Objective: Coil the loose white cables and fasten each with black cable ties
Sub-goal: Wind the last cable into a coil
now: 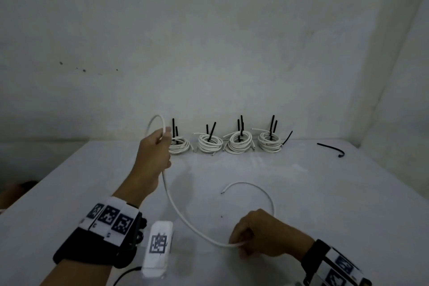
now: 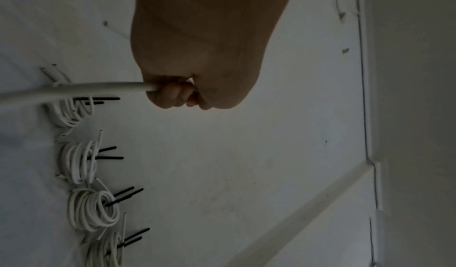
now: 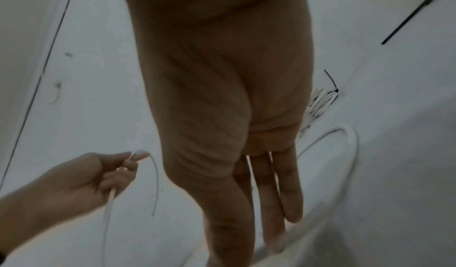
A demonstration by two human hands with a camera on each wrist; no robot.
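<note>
White cable (image 1: 178, 213) hangs between the left hand (image 1: 153, 153), fingers curled round a raised loop, and the right hand (image 1: 253, 234), pinching it low over the desk (image 1: 325, 193).

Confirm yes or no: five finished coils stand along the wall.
No, only four tied coils stand there; the left hand holds a loose cable.

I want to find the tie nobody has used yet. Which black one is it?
Look along the back of the pale grey table, where four tied white cable coils sit in a row by the wall. Go right, past the last coil, towards the corner. The loose black cable tie lies flat there, alone with a hooked end, while the other ties stick up out of coils.
</note>
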